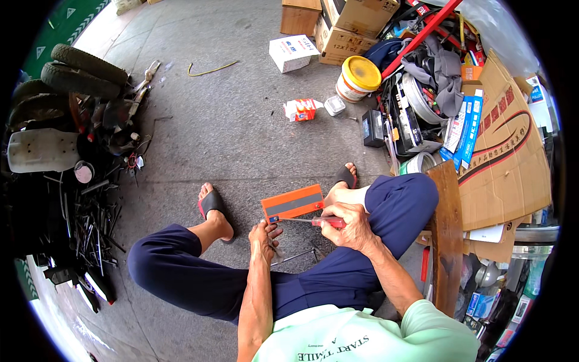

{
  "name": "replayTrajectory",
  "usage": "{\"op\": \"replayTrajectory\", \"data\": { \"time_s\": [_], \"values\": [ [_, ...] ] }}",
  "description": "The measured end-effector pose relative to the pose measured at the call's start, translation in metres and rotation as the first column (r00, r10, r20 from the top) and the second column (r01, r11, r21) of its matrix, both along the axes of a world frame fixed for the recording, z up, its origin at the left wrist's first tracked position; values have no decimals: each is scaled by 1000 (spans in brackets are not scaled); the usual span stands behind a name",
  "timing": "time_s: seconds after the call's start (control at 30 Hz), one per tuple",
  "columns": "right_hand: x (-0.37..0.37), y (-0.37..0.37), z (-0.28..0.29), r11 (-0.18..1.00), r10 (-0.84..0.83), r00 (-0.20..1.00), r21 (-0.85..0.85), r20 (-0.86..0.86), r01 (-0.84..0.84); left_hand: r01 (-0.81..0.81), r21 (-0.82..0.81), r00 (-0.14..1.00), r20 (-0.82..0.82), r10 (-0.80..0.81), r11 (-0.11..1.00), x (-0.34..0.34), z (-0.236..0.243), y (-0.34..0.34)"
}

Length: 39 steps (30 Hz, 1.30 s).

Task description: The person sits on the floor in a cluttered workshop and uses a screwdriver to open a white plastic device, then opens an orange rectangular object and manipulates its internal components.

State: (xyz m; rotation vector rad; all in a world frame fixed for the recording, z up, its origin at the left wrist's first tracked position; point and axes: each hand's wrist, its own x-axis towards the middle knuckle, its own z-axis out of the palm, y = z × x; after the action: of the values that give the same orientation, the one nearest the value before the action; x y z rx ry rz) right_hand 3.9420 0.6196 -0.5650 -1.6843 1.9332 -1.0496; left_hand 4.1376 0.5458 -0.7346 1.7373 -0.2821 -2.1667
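Note:
An orange rectangular panel (293,200) with a dark grey strip lies tilted in front of me, a small blue piece (273,219) at its lower left corner. My left hand (263,237) is closed at that corner, holding the panel; something metallic under its fingers is too small to make out. My right hand (349,228) grips a red-handled screwdriver (325,221), whose shaft reaches left to the blue piece. A thin metal frame (292,256) shows below the panel, between my legs.
Tyres (84,63), a translucent tank (42,151) and scattered metal tools crowd the left. At upper right stand boxes (344,45), a yellow-lidded bucket (356,84), batteries (374,130) and piled clutter. A wooden bench edge (445,253) and large cardboard sheet (506,169) are at my right.

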Motion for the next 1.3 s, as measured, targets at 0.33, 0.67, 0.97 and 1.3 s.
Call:
{"op": "replayTrajectory", "data": {
  "time_s": [0.33, 0.67, 0.97, 1.3],
  "values": [
    [7, -4, -16, 999, 45, 998, -11, -53, -46, -129, 154, 977, -149, 152, 980, -3, -3, -6],
    [10, -5, -14, 998, 65, 991, 18, -119, -63, -89, 9, 982, -164, 89, 996, -5, -12, -2],
    [23, -8, -10, 999, 34, 994, 22, -101, -32, -142, -19, 983, -122, 139, 990, -12, -9, 1],
    [35, -11, -9, 1000, 5, 994, 2, -105, -5, -142, -189, 989, -75, 130, 972, -15, -15, 5]
  ]
}}
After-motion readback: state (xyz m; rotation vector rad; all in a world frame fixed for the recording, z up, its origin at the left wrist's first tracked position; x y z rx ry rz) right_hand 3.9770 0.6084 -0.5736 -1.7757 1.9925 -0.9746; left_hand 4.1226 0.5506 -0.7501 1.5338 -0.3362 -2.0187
